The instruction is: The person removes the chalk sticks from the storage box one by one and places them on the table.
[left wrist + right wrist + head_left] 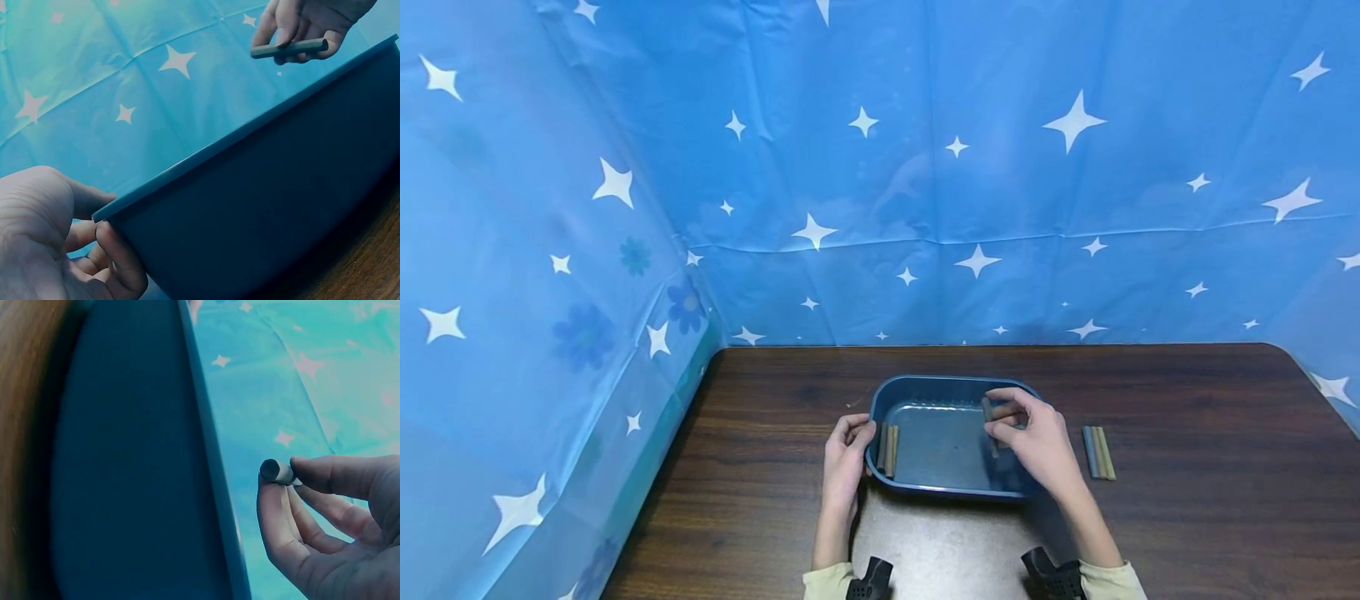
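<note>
A deep blue rectangular tray (936, 450) stands on the table. My left hand (844, 462) pinches its left rim, thumb on top and fingers curled beneath, as the left wrist view shows. Over the tray's right side, my right hand (1037, 437) holds a slim greyish stick (290, 49) between thumb and fingertips. In the right wrist view that stick (275, 470) points its dark end at the camera, above the rim's level. Several similar sticks (891, 450), dark to yellowish brown, lie side by side against the tray's left wall.
To the right of the tray, a short row of sticks (1099, 452), one blue-grey and others yellowish, lies on the dark wooden table (1210, 467). A blue star-patterned curtain (880, 192) hangs behind and at the left. Black wrist cameras sit near both sleeves.
</note>
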The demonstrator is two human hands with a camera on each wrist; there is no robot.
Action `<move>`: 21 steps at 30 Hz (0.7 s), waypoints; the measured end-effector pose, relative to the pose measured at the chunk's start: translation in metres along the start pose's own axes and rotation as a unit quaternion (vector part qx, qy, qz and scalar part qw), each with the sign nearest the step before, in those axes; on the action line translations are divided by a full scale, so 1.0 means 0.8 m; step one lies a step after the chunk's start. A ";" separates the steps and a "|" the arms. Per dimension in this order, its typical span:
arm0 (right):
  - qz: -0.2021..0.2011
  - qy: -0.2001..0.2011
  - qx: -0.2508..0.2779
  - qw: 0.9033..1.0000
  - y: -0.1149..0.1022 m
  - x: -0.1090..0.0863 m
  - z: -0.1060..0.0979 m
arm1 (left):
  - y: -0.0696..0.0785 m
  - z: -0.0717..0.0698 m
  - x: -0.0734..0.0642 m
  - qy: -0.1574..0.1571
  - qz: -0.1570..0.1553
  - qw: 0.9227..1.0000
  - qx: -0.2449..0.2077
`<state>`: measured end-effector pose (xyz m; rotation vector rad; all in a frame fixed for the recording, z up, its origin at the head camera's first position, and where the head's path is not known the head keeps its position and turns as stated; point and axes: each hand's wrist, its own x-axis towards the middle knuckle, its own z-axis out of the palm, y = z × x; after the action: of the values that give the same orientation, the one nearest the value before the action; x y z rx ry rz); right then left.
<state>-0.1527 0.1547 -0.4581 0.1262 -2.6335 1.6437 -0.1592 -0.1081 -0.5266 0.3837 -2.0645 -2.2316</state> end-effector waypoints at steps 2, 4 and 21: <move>0.002 0.004 0.005 1.000 0.003 -0.001 -0.007 | 0.000 -0.001 0.000 -0.002 0.002 1.000 -0.001; 0.005 0.007 0.015 1.000 0.005 -0.002 -0.013 | -0.001 -0.001 -0.001 -0.003 0.003 1.000 0.000; 0.023 0.041 0.022 0.999 0.032 -0.008 -0.070 | -0.002 -0.001 -0.002 -0.002 0.006 1.000 0.009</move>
<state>-0.1490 0.2162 -0.4567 -0.0019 -2.5608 1.6827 -0.1571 -0.1083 -0.5281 0.3686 -2.0832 -2.2110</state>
